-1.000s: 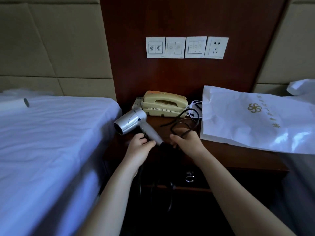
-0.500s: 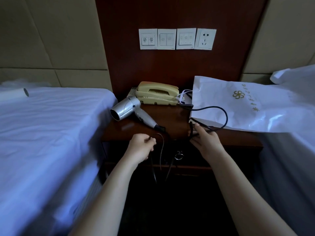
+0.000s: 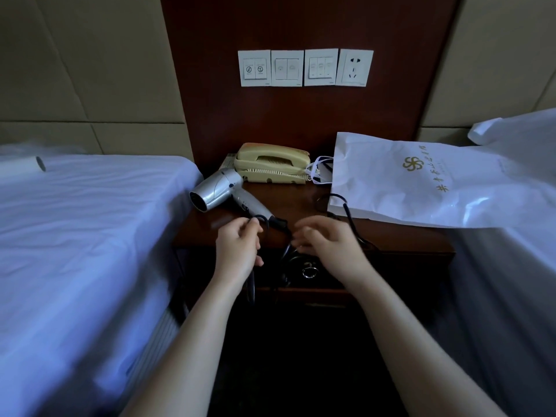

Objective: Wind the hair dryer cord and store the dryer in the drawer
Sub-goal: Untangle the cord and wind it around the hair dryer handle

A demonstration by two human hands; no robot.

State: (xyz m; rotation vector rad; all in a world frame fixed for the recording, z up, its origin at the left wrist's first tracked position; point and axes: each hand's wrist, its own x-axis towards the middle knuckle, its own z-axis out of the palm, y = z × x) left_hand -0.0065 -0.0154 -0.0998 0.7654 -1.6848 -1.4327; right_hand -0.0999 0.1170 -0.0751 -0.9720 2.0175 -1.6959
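Note:
The silver hair dryer [image 3: 224, 189] lies on the dark wooden nightstand [image 3: 400, 236], nozzle pointing left toward the bed. Its black cord [image 3: 346, 207] leaves the handle end, hangs in loops over the nightstand's front edge and curves back up by the white bag. My left hand [image 3: 239, 246] grips the cord just below the handle end. My right hand [image 3: 326, 243], blurred, has curled fingers close beside the left hand, and the cord trails out behind it. The drawer [image 3: 331, 276] below is closed, with a metal ring pull [image 3: 310, 272].
A beige telephone [image 3: 272, 162] stands at the back of the nightstand. A white paper bag [image 3: 421, 182] lies over its right side. White-sheeted beds flank the nightstand, the left one [image 3: 75, 236] bearing a white roll [image 3: 21, 167]. Switches and a socket [image 3: 355, 67] sit on the wall panel.
The dryer was set down on the nightstand. My left hand shifted to the cord. My right hand, which had pulled a loop out to the right, has swung back toward the left hand.

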